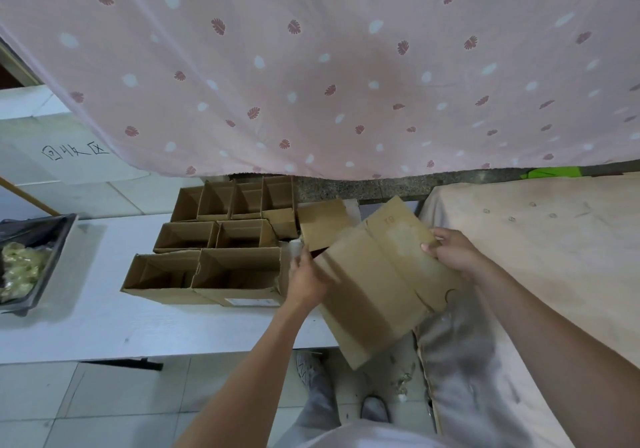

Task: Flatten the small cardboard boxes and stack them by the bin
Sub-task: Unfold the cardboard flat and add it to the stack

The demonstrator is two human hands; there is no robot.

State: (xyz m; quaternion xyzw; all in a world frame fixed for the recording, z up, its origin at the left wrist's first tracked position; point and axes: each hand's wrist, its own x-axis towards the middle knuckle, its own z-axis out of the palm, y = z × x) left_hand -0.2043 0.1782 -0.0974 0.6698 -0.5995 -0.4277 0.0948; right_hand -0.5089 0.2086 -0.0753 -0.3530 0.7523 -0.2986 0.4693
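At the far left a black rectangular plastic tray point(52, 250) lined with dark film holds a heap of pale yellowish scraps point(20, 271) and sits on the white tabletop point(138, 326). Behind it, a white surface carries handwritten black characters point(74, 151). Further right on the tabletop stands a cluster of open brown cardboard boxes point(225, 236), packed side by side in three rows with their mouths facing the camera; the front pair is the largest and the right one bears a white label point(254, 302) on its near face. A pink curtain printed with red leaves and white spots point(311, 66) hangs across the top, over a speckled stone ledge point(363, 186).

The left hand point(306, 279) grips the left edge of a flattened brown cardboard box point(381, 281), fingers curled round behind the board. This box is held tilted in the air over the table's right end, its lower corner hanging past the table edge above the tiled floor point(86, 402). The right hand point(453, 253) pinches its upper right edge, thumb on the facing side and fingers clamped behind. At the right lies a beige stained cloth-covered surface point(554, 239)
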